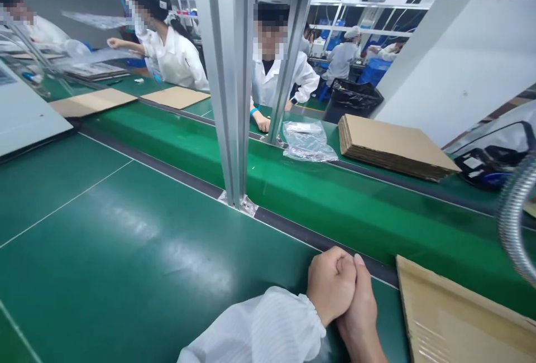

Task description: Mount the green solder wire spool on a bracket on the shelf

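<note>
My left hand (330,286), coming out of a white elasticated sleeve (259,326), is closed into a fist. Pressed against it is my right hand (363,308), its thumb pointing up and its fingers mostly hidden behind the left one. No object shows in either hand. Both rest together over the green tabletop (138,257), beside its dark edge strip (301,232). Just to their right lies a flat piece of brown cardboard (456,318).
Beyond the edge runs a green conveyor belt (355,195), with a metal post (230,89) in front. Across it are a clear plastic bag (307,139), a cardboard stack (393,142) and co-workers in white, one (272,81) directly opposite. A flexible metal hose (513,223) curves at right.
</note>
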A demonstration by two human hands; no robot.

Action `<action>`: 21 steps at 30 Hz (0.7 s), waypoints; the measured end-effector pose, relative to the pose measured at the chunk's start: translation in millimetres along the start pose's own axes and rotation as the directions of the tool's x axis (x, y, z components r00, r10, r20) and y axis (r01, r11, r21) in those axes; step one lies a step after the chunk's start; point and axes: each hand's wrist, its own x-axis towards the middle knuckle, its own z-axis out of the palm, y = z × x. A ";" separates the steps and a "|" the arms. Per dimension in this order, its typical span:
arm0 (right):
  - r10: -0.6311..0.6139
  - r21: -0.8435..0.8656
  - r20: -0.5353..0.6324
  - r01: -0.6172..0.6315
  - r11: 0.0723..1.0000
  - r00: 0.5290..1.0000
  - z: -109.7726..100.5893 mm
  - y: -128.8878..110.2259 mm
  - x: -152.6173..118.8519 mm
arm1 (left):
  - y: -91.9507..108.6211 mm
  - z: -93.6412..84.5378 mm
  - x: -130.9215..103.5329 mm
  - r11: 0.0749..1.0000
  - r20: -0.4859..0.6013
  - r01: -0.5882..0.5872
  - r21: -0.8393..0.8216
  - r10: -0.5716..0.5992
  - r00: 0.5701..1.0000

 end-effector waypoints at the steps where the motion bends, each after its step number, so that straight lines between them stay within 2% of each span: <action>1: -0.016 0.003 0.000 0.016 1.000 1.000 0.8 -0.3 -0.8 | 0.0 -0.3 -0.2 1.000 0.000 -0.008 -0.007 0.008 1.000; 6: -0.102 -0.059 0.031 0.104 0.993 0.994 3.0 -0.3 -3.5 | -2.4 -0.6 2.1 0.999 0.021 -0.047 -0.025 0.047 0.999; 13: -0.148 -0.086 0.113 0.158 0.984 0.982 2.4 -0.5 -5.3 | -6.0 0.4 3.9 0.997 0.041 -0.065 -0.048 0.067 0.997; 18: -0.155 -0.113 0.074 0.163 0.980 0.985 0.0 2.9 -0.8 | -6.8 0.9 4.3 0.998 0.043 -0.055 -0.037 0.056 0.997; 21: -0.183 -0.135 0.092 0.195 0.971 0.979 -0.8 4.9 1.8 | -6.9 0.2 5.0 0.998 0.043 -0.053 -0.041 0.054 0.998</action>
